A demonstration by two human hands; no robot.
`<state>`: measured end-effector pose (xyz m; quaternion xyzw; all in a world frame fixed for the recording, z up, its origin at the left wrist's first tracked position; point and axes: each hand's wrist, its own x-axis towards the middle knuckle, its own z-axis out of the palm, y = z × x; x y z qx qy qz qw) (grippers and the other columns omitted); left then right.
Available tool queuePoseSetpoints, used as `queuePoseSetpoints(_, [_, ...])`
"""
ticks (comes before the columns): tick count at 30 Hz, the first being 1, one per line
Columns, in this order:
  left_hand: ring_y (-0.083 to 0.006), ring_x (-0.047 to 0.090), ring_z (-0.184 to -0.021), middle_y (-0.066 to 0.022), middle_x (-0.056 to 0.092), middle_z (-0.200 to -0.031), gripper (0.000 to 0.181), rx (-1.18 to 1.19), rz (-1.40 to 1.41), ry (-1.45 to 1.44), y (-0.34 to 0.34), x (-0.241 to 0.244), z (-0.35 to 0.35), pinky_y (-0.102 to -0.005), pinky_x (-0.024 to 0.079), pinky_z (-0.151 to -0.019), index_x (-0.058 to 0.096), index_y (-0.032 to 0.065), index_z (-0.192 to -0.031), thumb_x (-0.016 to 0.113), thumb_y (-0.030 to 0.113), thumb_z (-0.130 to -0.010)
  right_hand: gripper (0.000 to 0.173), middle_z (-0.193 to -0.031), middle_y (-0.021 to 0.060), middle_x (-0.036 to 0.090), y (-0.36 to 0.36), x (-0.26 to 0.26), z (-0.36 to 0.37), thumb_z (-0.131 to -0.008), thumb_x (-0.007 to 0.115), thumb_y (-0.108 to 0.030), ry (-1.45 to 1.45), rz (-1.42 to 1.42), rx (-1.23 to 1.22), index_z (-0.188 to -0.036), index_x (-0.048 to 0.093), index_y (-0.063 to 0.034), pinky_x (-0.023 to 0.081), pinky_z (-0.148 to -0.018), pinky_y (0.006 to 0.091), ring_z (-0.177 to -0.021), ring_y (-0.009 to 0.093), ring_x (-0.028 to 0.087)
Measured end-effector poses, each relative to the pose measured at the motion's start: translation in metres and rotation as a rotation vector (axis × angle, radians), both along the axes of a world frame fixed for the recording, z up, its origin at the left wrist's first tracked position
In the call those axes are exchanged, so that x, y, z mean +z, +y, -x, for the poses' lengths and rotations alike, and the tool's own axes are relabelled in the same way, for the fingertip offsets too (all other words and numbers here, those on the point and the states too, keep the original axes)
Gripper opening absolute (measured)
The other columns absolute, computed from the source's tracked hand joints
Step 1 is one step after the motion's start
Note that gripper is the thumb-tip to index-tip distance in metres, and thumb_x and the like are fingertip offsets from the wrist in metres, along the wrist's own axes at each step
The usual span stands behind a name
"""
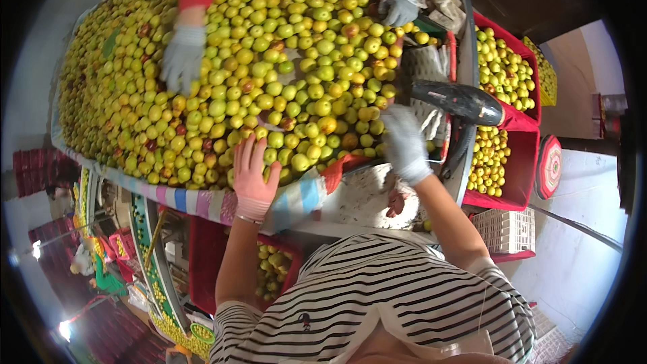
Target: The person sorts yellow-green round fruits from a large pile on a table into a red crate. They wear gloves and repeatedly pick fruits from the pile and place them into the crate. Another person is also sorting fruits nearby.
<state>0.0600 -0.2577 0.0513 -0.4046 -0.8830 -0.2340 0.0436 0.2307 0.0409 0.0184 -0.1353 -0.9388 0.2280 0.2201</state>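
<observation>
A wide heap of small yellow-green round fruits [222, 106], some with red-brown patches, fills a cloth-lined table. My left hand [255, 177], in a pink knit glove, rests with fingers spread on the heap's near edge and holds nothing. In a grey glove and blurred, my right hand [407, 146] is over the heap's right edge, beside a white crate with a red rim [451, 60]; whether it holds a fruit I cannot tell. A black hair dryer or similar blower [457, 101] lies just beyond its wrist, to the right.
Across the table a co-worker's two grey-gloved hands [184, 58] [401, 6] reach onto the fruits. Red bins [528, 162] with fruit stand at the right, and another red bin [207, 263] is below the near edge. A striped cloth [202, 202] covers the table's rim.
</observation>
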Motion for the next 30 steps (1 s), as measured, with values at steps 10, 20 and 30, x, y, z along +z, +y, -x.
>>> queuePoseSetpoints(10, [-0.0425, 0.035, -0.14, -0.0203, 0.04, -0.151, 0.065, -0.082, 0.079, -0.169, 0.108, -0.062, 0.028, -0.0512, 0.025, -0.117, 0.042, 0.0058, -0.146, 0.061, 0.039, -0.093, 0.066, -0.149, 0.0152, 0.045, 0.009, -0.057, 0.117, -0.091, 0.061, -0.042, -0.175, -0.085, 0.283, -0.144, 0.045, -0.0068, 0.025, -0.119, 0.0473, -0.143, 0.031, 0.036])
queuePoseSetpoints(20, [-0.0395, 0.041, -0.137, -0.0165, 0.048, -0.147, 0.054, -0.052, -0.076, -0.177, 0.12, -0.073, 0.035, -0.0501, 0.027, -0.117, 0.053, 0.0048, -0.138, 0.058, 0.035, -0.094, 0.027, -0.118, 0.0162, 0.058, 0.049, -0.014, 0.234, -0.088, 0.059, -0.009, -0.36, 0.005, -0.204, -0.116, 0.061, -0.0081, 0.053, -0.091, 0.0452, -0.11, 0.034, 0.06])
queuePoseSetpoints(30, [-0.0399, 0.044, -0.134, -0.0184, 0.052, -0.143, 0.049, -0.01, -0.099, -0.136, 0.12, -0.072, 0.035, -0.0487, 0.031, -0.115, 0.058, 0.0035, -0.133, 0.055, 0.036, -0.096, 0.025, -0.113, 0.0083, 0.07, 0.048, -0.014, 0.238, -0.089, 0.066, -0.023, -0.854, -0.63, 0.173, -0.11, 0.074, -0.0113, 0.042, -0.086, 0.0414, -0.11, 0.023, 0.062])
